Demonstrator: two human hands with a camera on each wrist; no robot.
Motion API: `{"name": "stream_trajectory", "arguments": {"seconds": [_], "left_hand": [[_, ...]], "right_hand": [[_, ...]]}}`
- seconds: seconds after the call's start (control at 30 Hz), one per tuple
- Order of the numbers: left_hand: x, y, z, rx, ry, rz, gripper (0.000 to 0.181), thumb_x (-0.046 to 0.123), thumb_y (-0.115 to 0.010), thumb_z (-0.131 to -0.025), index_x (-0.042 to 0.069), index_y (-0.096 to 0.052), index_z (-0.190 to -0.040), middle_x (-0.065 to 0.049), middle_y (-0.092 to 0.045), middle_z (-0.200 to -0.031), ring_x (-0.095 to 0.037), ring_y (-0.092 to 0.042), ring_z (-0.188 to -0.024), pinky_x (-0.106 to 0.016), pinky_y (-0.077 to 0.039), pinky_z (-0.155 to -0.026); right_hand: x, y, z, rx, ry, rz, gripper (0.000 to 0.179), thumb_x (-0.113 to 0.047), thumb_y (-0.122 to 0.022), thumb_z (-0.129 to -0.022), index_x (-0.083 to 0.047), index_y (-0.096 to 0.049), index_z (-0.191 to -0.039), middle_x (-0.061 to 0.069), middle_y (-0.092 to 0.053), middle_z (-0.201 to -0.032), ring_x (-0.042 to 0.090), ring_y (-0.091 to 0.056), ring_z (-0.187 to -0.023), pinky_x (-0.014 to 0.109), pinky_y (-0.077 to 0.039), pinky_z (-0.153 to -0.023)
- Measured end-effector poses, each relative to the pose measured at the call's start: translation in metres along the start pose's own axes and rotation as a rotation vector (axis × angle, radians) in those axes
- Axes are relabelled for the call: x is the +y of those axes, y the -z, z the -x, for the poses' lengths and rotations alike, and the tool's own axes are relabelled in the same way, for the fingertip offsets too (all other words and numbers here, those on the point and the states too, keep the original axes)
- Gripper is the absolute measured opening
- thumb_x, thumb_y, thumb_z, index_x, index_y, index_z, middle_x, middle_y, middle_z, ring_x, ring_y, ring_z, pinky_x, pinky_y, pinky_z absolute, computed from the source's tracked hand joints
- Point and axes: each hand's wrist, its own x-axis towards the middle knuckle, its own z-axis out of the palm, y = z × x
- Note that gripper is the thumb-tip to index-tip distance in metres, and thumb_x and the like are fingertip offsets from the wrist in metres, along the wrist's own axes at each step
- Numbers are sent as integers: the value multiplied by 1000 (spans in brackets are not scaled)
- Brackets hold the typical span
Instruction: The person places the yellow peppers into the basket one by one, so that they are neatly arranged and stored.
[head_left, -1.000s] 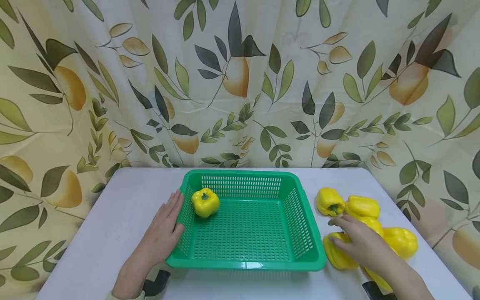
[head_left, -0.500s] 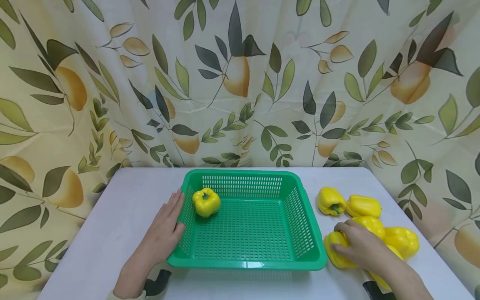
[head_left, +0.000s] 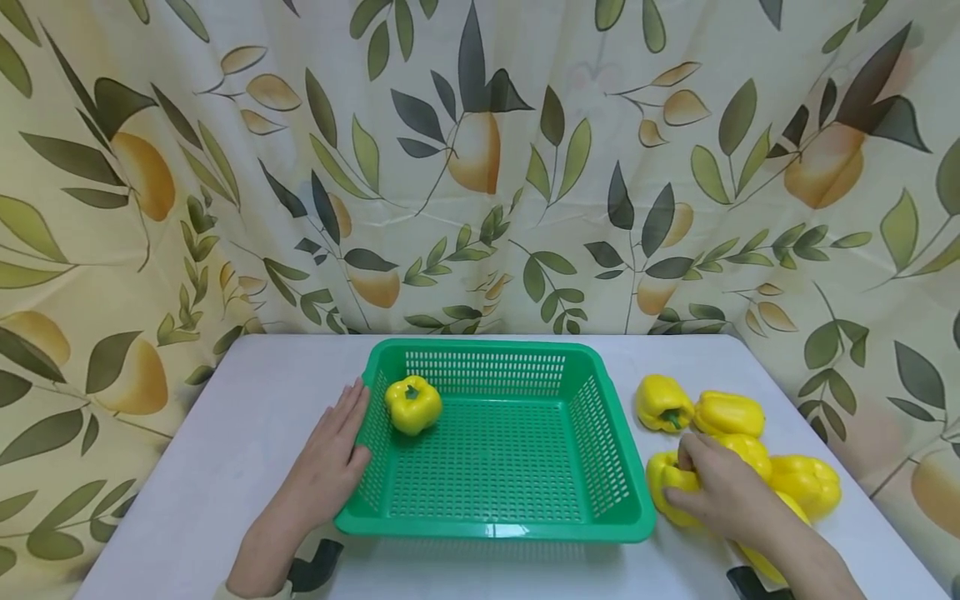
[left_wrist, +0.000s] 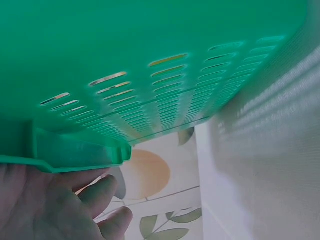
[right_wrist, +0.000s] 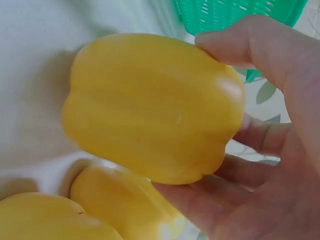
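My right hand (head_left: 723,487) grips a yellow bell pepper (right_wrist: 155,107), thumb on one side and fingers on the other, just right of the green basket. In the head view that pepper overlaps the others behind it. My left hand (head_left: 322,462) lies with straight fingers along the left rim of the green plastic basket (head_left: 495,529); in the left wrist view its fingers (left_wrist: 100,195) are under the rim. A single yellow bell pepper (head_left: 413,405) sits inside the basket near its left wall, stem up.
Several more yellow bell peppers (head_left: 806,486) lie on the white table (head_left: 247,417) right of the basket, around my right hand. A curtain (head_left: 480,250) printed with leaves and fruit hangs behind the table.
My right hand has closed round the nearest pepper on the right and raised it slightly. The left hand and the basket have stayed in place.
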Motion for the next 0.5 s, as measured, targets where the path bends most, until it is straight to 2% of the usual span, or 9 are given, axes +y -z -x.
{"name": "stream_trajectory", "arguments": {"seconds": [0.1,0.27,0.37,0.5], "left_hand": [[0,0,1,3,-2,0,68,7,-46,-93,0,-23,-156,-13,-16,-166,-36,-16,-154,-61,-18,-121],[0,1,0,-2,4,-4,67,8,-46,-94,1,-22,-156,-12,-16,-167,-35,-15,-154,-61,-18,-121],[0,1,-1,-7,8,-3,67,8,-46,-94,1,-22,-157,-11,-15,-167,-33,-14,-154,-60,-18,-122],[-1,1,0,-10,13,-1,68,8,-46,-94,2,-22,-157,-11,-15,-167,-33,-14,-155,-59,-17,-122]], "right_hand": [[-2,-1,2,56,37,16,33,-23,-80,-73,-12,-52,-86,2,-49,-80,16,-48,-71,23,-40,-57],[-3,-3,4,133,112,52,35,-23,-86,-69,-15,-54,-81,3,-52,-91,16,-48,-76,26,-44,-61],[-3,-2,5,135,122,67,34,-23,-85,-71,-15,-53,-78,3,-53,-92,16,-47,-75,26,-43,-61],[-2,0,7,100,107,75,32,-22,-81,-76,-15,-50,-73,1,-48,-82,14,-46,-71,24,-37,-59]]}}
